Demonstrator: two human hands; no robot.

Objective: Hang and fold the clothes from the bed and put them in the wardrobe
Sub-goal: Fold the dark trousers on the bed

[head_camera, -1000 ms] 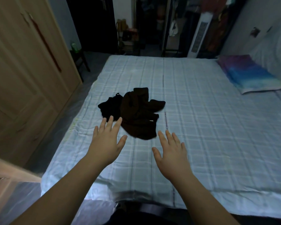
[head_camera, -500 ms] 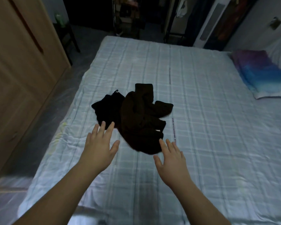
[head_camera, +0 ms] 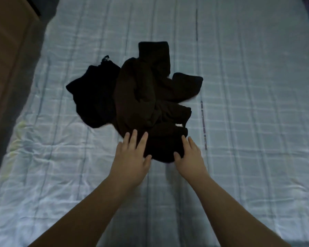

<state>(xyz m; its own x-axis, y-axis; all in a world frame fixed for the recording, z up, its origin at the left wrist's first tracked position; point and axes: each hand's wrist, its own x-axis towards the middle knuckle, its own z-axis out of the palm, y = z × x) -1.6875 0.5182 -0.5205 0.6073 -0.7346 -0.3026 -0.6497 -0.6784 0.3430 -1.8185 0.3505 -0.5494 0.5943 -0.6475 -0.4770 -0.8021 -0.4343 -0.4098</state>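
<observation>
Dark clothes heap crumpled; both hands' fingers at near edge.

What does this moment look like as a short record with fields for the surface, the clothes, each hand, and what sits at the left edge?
surface: bed with a pale checked sheet
clothes: dark brown garment crumpled in a heap, black garment lying against its left side
left hand: fingers straight, tips at the brown garment's near edge
right hand: fingers straight, at the same edge; no grip visible
left edge: wooden wardrobe
</observation>
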